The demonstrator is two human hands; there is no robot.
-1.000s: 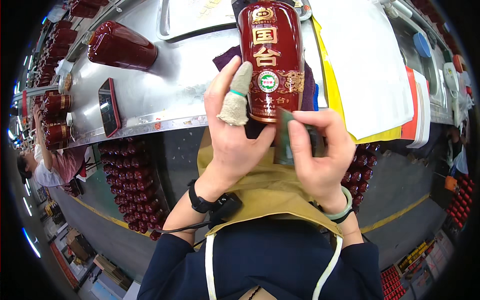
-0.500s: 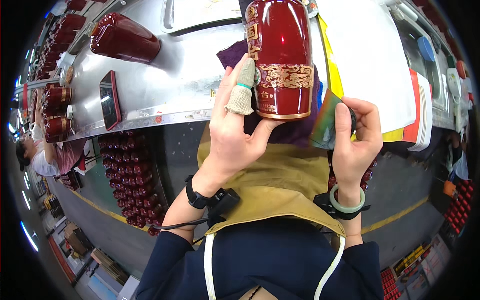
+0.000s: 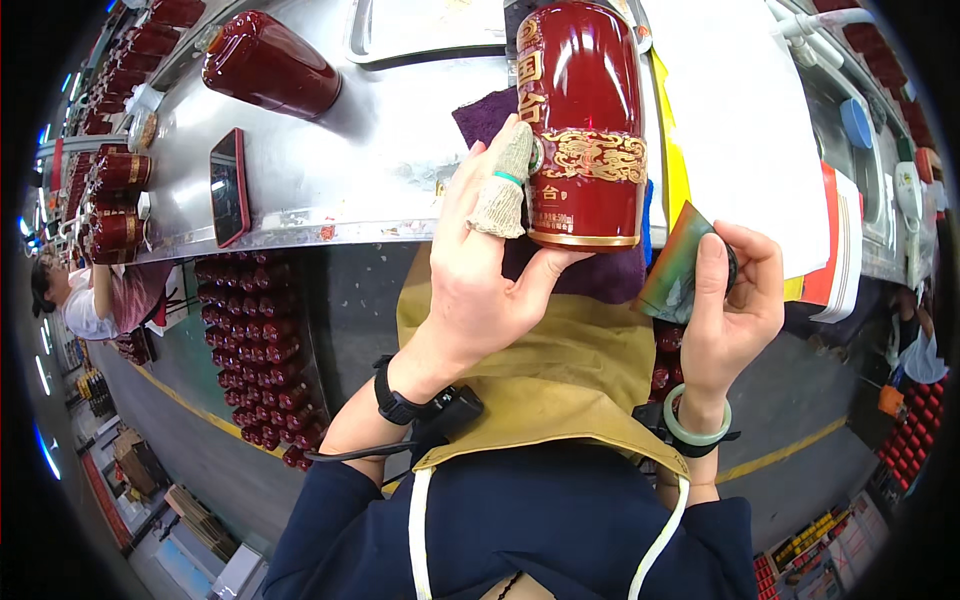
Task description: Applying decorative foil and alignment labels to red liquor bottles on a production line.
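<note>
In the head view the left hand [image 3: 480, 270] cups the glossy red ceramic bottle [image 3: 585, 120] from below, palm under its gold-rimmed base and a knitted finger cot [image 3: 505, 190] against the side, so the bottle stands tilted over a purple cloth [image 3: 600, 275] at the steel table [image 3: 330, 180] edge. The right hand [image 3: 730, 310] pinches a small green, shiny strip [image 3: 678, 268] just beside the bottle's base, held apart from it

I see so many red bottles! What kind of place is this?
Probably a bottling or packing factory. The left hand holds a red bottle over a steel workbench, and crates of bottles sit on the floor below.
</note>
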